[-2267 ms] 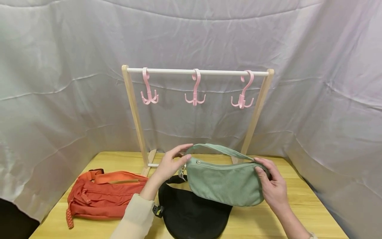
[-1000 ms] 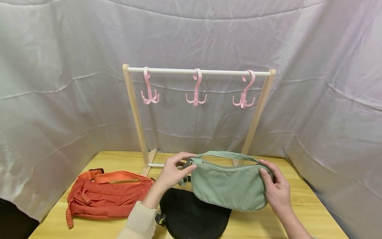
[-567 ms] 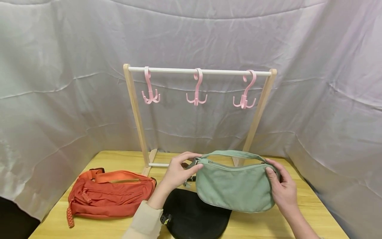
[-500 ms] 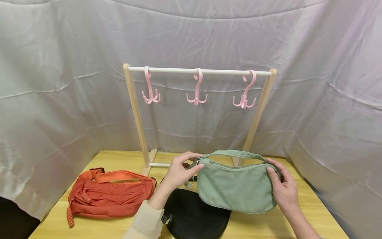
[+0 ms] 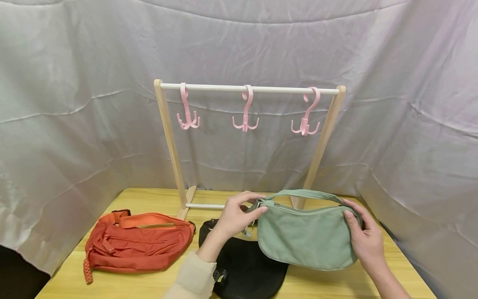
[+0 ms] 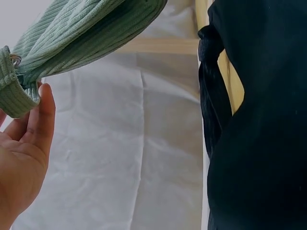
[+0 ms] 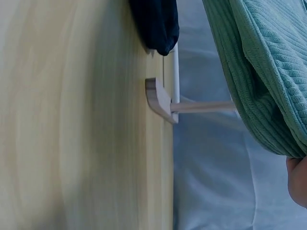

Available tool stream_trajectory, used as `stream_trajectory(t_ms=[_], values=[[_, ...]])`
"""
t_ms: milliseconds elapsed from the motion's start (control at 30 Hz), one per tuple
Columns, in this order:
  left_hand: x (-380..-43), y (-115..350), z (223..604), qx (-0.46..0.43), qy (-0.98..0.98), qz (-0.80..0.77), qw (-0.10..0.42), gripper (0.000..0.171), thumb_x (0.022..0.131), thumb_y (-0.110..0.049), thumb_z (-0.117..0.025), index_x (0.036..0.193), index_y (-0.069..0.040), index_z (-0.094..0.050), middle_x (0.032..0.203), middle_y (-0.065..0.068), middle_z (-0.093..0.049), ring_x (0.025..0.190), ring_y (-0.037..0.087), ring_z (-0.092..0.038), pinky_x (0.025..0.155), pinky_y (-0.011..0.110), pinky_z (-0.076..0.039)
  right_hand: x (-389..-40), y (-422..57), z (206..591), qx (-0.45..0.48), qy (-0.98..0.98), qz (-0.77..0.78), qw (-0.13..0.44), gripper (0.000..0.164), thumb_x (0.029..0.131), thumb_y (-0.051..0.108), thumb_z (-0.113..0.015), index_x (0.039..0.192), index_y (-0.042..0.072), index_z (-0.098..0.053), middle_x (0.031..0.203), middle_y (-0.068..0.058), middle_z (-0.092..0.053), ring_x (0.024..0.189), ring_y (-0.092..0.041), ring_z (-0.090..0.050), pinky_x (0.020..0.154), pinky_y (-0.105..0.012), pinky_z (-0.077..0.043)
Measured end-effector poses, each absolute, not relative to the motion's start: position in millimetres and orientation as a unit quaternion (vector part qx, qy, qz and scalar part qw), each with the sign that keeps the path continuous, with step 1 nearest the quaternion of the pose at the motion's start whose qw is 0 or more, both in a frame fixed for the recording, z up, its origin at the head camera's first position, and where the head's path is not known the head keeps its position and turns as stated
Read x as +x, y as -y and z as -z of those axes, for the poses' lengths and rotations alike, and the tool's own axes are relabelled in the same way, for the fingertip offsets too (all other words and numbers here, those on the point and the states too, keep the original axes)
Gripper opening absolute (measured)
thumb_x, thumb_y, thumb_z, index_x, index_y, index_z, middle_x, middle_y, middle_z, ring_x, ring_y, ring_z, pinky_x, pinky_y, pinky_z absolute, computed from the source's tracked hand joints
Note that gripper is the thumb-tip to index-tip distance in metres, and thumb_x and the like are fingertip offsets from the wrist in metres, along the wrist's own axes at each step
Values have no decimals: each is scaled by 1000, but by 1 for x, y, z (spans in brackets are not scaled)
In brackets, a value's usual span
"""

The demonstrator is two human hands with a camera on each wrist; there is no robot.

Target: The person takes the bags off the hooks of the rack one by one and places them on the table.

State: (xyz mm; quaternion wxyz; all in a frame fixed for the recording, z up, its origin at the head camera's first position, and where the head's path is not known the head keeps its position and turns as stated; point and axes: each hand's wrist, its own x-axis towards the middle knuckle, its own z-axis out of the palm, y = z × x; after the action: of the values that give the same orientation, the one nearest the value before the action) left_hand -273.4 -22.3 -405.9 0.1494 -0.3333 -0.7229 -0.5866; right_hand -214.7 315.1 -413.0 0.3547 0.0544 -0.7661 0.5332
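A green corduroy shoulder bag (image 5: 306, 238) is held up above the table between both hands, its strap arched over the zipped top. My left hand (image 5: 239, 214) pinches the bag's upper left corner, by a metal ring with a small charm. At the opposite end my right hand (image 5: 366, 236) grips the upper right corner, thumb on the front. Below lies a black bag (image 5: 250, 265), partly hidden by the green bag and my left forearm. In the left wrist view the left fingers (image 6: 45, 112) touch the strap end. Only a bit of the right hand (image 7: 298, 182) shows in the right wrist view.
A wooden rack (image 5: 169, 141) with a white rail (image 5: 216, 88) stands at the back. Three pink hooks (image 5: 245, 110) hang from it with nothing on them. A red-orange bag (image 5: 138, 245) lies at the left of the wooden table (image 5: 388, 265). Grey cloth (image 5: 112, 124) surrounds the scene.
Both hands have carried the green bag to the right and slightly down, uncovering more of the black bag's strap on the left. The red-orange bag and hooks stay in place.
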Motion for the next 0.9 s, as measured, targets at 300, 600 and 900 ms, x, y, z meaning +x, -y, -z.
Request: stream_trajectory(t_ms=[300,600,900], values=[[-274,4,408,-330,726,590,127,25,94,-22,-80,119,-19,-79,109,-3,-74,91,14,-67,67,29,-59,-214,-332,421,28,786,-501,361,35,101,-1,-65,134,9,-70,128,6,-71,104,5,-61,84,-8,-44],[-273,-16,411,-319,724,604,97,26,93,-25,-81,118,-19,-79,109,-4,-74,89,17,-72,71,29,-61,-216,-351,428,-3,801,-478,360,34,101,4,-67,135,8,-70,122,25,-68,101,8,-60,82,-6,-42],[-272,-37,416,-305,738,594,93,26,93,-27,-82,117,-19,-79,109,-3,-75,95,13,-69,72,23,-58,-220,-372,437,-22,822,-451,348,35,102,9,-67,137,9,-68,118,35,-62,102,14,-56,83,-4,-39]])
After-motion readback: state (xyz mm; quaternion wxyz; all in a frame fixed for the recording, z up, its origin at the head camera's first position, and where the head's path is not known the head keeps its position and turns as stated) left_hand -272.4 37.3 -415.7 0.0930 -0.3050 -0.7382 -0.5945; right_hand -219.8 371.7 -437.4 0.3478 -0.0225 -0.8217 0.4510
